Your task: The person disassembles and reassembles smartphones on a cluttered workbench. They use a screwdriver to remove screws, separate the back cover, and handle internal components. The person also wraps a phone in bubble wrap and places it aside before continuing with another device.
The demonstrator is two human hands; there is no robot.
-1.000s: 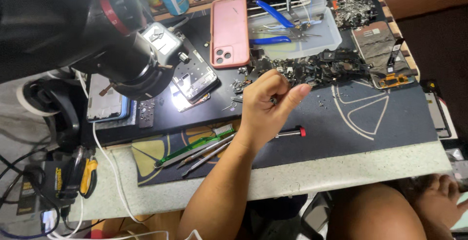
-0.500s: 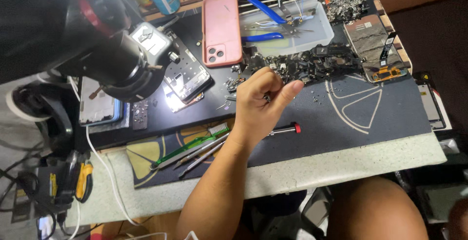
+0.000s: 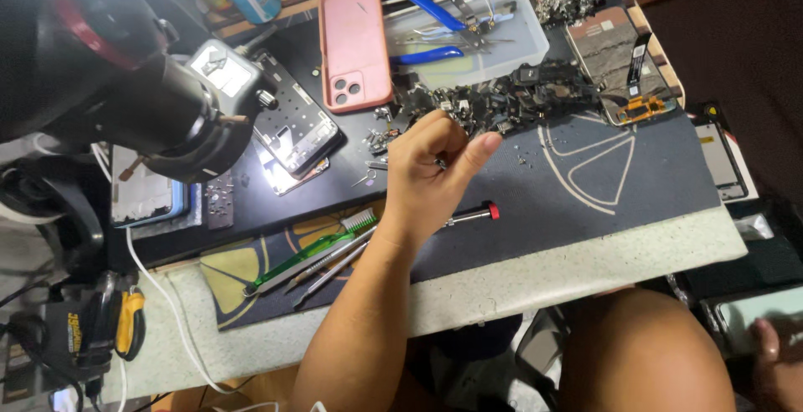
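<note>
My left hand hovers over the dark work mat, fingers curled and thumb stretched to the right, pinching a tiny dark part. Just beyond it lies a heap of small black phone parts. A screwdriver with a red cap lies on the mat partly under my wrist. Left of my forearm rest a green brush and thin metal picks. My right hand shows blurred at the bottom right edge, next to a pale flat object.
A black microscope looms at upper left over an opened phone lit from above. A pink phone lies face down. A clear tray holds blue-handled pliers. A phone screen lies at the right. My knee is below the table edge.
My left hand has pulled slightly back from the parts heap and its outstretched finger has curled in against the thumb. The view has shifted a little.
</note>
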